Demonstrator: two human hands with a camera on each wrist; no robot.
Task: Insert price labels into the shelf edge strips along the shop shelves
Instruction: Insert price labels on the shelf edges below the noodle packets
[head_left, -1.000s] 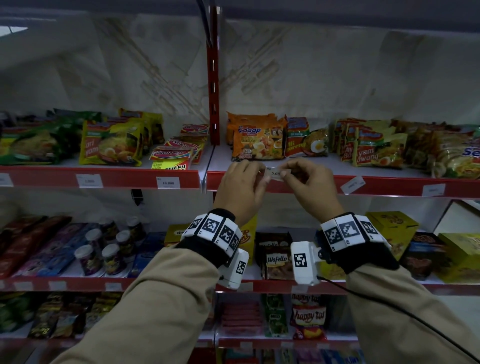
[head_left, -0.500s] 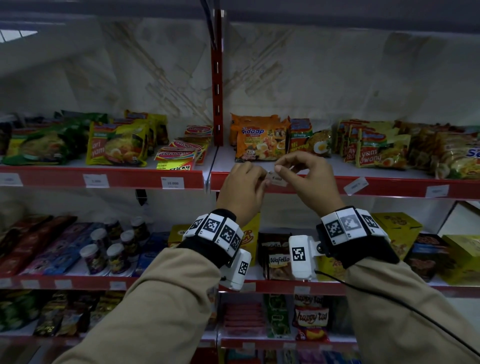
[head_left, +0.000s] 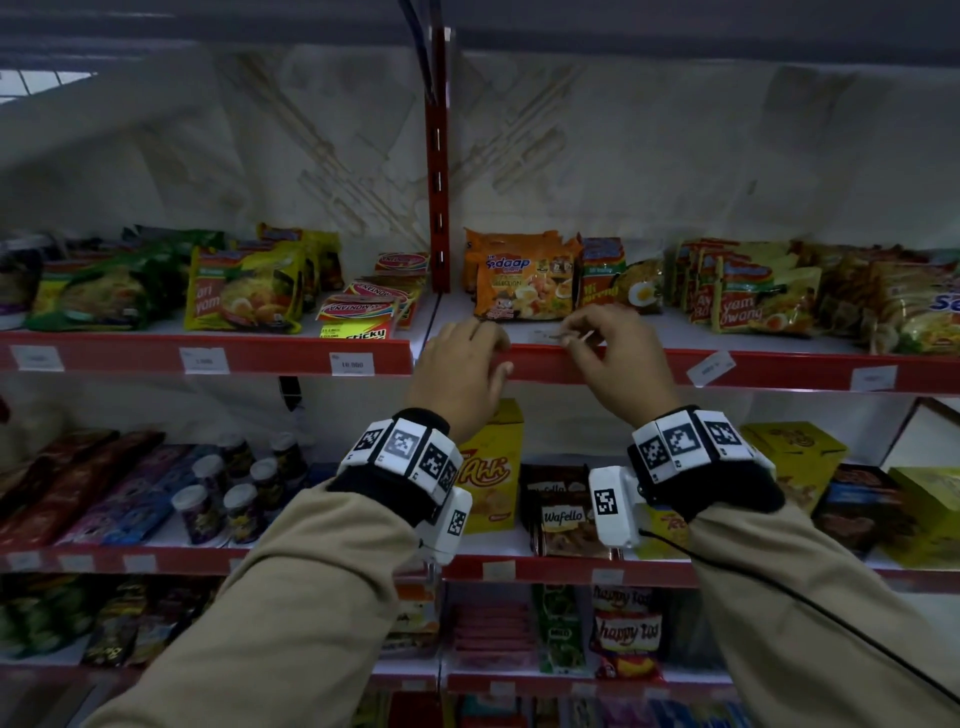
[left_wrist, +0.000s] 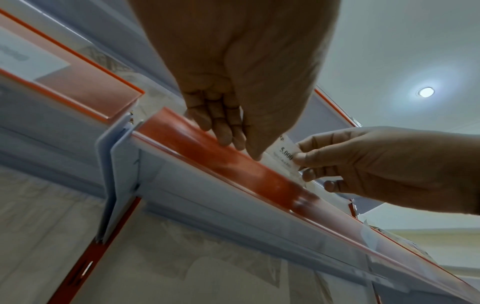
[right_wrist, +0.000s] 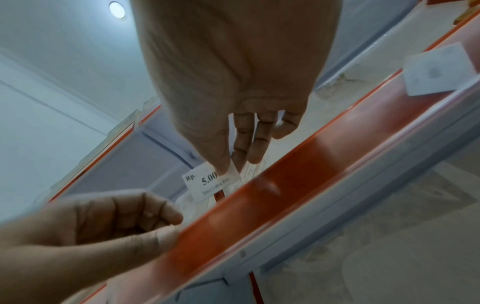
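Right hand (head_left: 618, 358) pinching price label (right_wrist: 207, 183) by its right end, thumb over print, label poised just above red shelf edge strip (left_wrist: 228, 162). Left hand (head_left: 462, 374) holding nothing, fingertips resting on strip's top lip. Label likely thin paper: light, floppy, creases easily. Best pinched near one end, fed in lower edge first.

I'm in a small shop: red-edged shelves (head_left: 208, 353) stocked with instant noodle packets (head_left: 524, 283), snack boxes (head_left: 493, 467) and printed price labels (head_left: 351, 364)
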